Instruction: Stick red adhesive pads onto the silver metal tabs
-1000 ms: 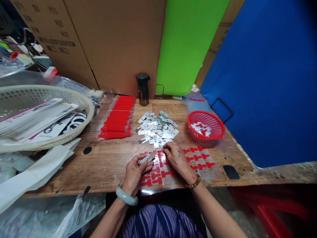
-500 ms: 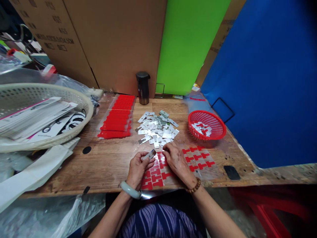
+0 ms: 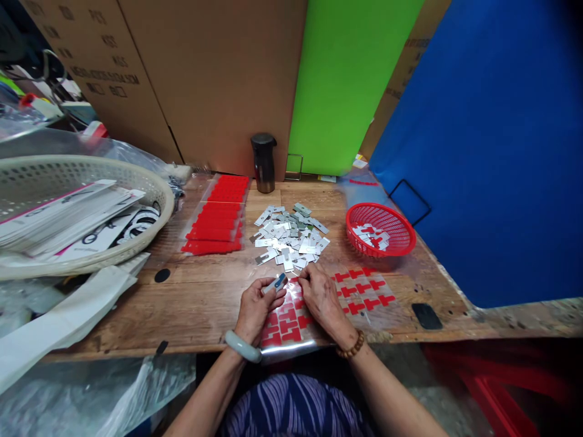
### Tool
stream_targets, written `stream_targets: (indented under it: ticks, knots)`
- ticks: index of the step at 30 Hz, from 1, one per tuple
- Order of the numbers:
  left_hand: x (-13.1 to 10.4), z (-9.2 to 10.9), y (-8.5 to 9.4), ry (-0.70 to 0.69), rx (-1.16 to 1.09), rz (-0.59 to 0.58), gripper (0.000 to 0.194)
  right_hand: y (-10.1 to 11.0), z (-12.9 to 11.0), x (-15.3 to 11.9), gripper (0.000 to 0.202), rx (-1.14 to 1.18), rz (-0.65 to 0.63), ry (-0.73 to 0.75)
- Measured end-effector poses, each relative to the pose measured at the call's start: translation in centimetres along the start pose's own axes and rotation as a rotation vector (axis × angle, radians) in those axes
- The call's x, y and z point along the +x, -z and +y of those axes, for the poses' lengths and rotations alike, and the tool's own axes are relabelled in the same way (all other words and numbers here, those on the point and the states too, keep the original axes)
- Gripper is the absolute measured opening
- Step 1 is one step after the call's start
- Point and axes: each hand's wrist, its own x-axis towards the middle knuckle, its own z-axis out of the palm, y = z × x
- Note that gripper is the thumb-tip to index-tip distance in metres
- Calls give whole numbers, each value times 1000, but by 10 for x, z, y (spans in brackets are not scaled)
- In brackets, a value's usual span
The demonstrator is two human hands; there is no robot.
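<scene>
My left hand (image 3: 255,308) pinches a small metal plate (image 3: 276,284) between thumb and fingers. Close on its right, my right hand (image 3: 321,295) has its fingertips together at the top edge of a clear sheet with red T-shaped stickers (image 3: 288,325); what they grip, if anything, is too small to make out. More red stickers (image 3: 364,288) show to the right of that hand. Just beyond both hands lies a loose pile of metal plates (image 3: 291,233). A red basket (image 3: 403,233) at the right holds several plates, some with red on them.
Stacked sheets of red stickers (image 3: 214,221) lie left of the pile. A dark bottle (image 3: 263,164) stands behind it. A large pale basket (image 3: 159,182) with printed cards fills the left side. Cardboard, a green panel and a blue panel (image 3: 483,152) border the back and right.
The metal plate in my left hand has tilted and now looks bluish. My right hand has shifted very slightly left along the sticker sheet. The view has moved a little.
</scene>
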Motion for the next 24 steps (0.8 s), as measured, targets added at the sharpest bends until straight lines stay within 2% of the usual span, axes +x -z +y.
stream_targets:
  ticks: [6, 11, 15, 20, 24]
  knots:
    - [-1, 3, -2, 38, -13, 29, 19, 1, 1, -9, 14, 108, -35, 36]
    - [0, 4, -3, 50, -23, 30, 17, 7, -1, -8, 13, 209, -106, -19]
    - [0, 4, -2, 62, -30, 23, 16, 17, -1, -9, 9, 396, -134, -87]
    - [-12, 10, -1, 154, -61, -71, 21, 28, -4, -20, 8, 581, -166, -159]
    - [-29, 17, -1, 198, -43, -147, 25, 36, -11, -27, 7, 543, -170, -115]
